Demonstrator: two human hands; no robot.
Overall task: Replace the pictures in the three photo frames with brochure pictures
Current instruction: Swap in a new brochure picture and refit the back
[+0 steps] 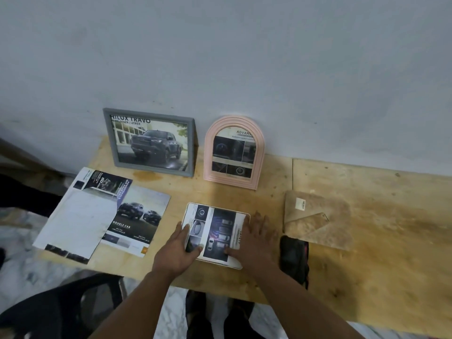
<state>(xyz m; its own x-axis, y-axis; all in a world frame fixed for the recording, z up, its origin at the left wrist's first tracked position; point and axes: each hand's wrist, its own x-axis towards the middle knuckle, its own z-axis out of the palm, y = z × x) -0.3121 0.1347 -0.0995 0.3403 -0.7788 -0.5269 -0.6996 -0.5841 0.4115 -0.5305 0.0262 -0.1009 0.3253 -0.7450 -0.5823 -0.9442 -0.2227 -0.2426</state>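
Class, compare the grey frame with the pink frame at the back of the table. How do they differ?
The grey frame is rectangular and wider; the pink frame is arched at the top and narrower. The grey frame shows one large picture of a dark pickup truck; the pink frame shows several small dark panels. The grey frame stands left, the pink frame right. Both stand upright by the wall and hold brochure pictures.

Both forearms are seen bare to the lower frame edge, with no sleeve in view. The left hand [176, 250] and right hand [254, 241] are ungloved. No ring, watch or band can be made out.
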